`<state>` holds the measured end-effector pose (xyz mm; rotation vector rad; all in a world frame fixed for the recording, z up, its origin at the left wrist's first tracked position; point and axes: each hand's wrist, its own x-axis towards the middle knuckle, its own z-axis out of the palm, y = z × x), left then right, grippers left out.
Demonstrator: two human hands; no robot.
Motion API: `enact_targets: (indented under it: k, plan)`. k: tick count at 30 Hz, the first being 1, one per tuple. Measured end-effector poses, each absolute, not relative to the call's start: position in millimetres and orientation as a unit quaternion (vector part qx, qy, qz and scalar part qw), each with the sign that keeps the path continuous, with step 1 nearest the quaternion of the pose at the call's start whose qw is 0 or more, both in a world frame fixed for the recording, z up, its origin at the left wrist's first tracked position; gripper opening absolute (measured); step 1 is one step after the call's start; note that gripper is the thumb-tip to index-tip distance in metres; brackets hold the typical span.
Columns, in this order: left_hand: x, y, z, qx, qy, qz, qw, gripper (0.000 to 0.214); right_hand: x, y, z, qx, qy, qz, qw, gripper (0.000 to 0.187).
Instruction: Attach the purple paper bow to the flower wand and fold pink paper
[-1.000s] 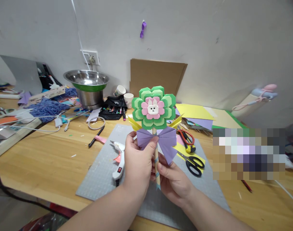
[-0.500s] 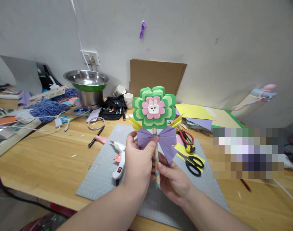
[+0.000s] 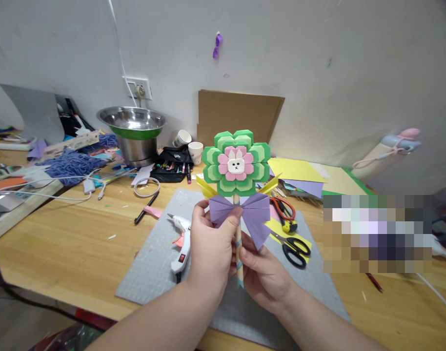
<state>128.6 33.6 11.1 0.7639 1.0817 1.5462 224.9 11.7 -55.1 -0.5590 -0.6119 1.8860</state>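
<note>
Upright in front of me stands a paper flower wand (image 3: 236,187), held by both hands. Its head has layered green petals round a pink flower with a small white animal face. A purple paper bow (image 3: 255,214) sits below the head, and yellow paper strips stick out on both sides. My left hand (image 3: 213,239) is closed round the bow's middle and the stick, thumb pressed on the front. Lower down, my right hand (image 3: 261,268) pinches the striped stick (image 3: 239,258); some of its fingers are hidden behind it.
A grey cutting mat (image 3: 150,263) lies under my hands. On it are a glue gun (image 3: 182,243), black-handled scissors (image 3: 296,251) and a yellow cutter (image 3: 289,225). Behind stand a steel bowl (image 3: 131,119), a pen pouch (image 3: 173,165) and cardboard (image 3: 239,114). A patch at right is blurred out.
The flower head has shifted very slightly to the right and turned a little. Both hands keep the same grip and place.
</note>
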Motion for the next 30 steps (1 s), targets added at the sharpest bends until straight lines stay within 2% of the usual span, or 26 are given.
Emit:
enact_targets:
  k: [16,21,30]
  plan:
    - [127,33,14,0.323,0.463,0.625,0.539,0.038,224,10,-53,-0.249,-0.241,0.782,0.518,0.028]
    - [121,37,10,0.331,0.449,0.62,0.552,0.046,223,12,-52,-0.257,-0.222,0.782,0.522,0.027]
    - [108,43,5,0.321,0.442,0.639,0.541,0.042,223,14,-47,-0.265,-0.206,0.777,0.533,0.029]
